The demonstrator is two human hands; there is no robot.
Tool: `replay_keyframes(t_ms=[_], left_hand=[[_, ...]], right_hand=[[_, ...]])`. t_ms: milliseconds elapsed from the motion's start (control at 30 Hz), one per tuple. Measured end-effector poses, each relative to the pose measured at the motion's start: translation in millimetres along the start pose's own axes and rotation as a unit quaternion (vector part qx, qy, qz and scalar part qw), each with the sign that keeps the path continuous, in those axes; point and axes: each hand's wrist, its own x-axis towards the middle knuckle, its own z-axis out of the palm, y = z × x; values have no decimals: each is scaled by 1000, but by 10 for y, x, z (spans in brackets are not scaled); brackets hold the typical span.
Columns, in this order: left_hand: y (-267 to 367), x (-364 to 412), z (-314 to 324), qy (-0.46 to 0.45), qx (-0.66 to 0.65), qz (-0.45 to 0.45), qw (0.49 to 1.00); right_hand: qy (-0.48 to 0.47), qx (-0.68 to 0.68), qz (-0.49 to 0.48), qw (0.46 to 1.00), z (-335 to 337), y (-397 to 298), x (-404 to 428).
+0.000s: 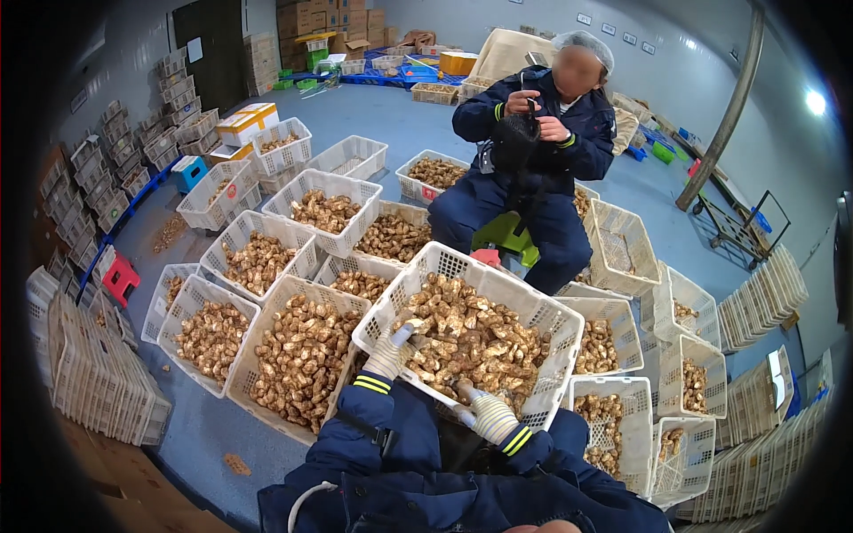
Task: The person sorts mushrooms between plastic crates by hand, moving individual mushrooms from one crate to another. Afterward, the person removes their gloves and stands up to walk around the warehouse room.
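Observation:
A white perforated plastic crate (563, 320) sits tilted before me, over my lap, heaped with brown-and-cream pieces that look like mushrooms (473, 326). My left hand (386, 354), in a striped knit glove with pale fingertips, lies over the crate's near-left rim. Its fingertips reach the mushrooms; whether they hold one is hidden. My right hand (492, 414), gloved alike, is at the near rim with its thumb outside and its other fingers inside, against the mushrooms.
Filled crates (303, 360) crowd my left, and others (610, 426) my right. Opposite, a person (533, 133) in a hairnet sits handling a black object (516, 136). Nested crates (100, 373) stand farther left; a red stool (120, 276) and a cart (736, 226) are on the floor.

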Motion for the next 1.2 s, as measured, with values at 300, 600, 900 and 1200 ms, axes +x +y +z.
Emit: replay_keyframes(t_ms=[300, 600, 900, 1200], left_hand=[[38, -35, 65, -18, -11, 9, 1000], [59, -63, 99, 6, -10, 18, 1000], [55, -35, 68, -3, -26, 6, 1000], [75, -45, 94, -6, -48, -3, 999]], right_hand=[[-54, 21, 8, 998, -18, 7, 16], [-70, 22, 23, 997, -84, -57, 17], [-57, 40, 3, 998, -54, -20, 31], [-59, 38, 2, 998, -60, -12, 26]])
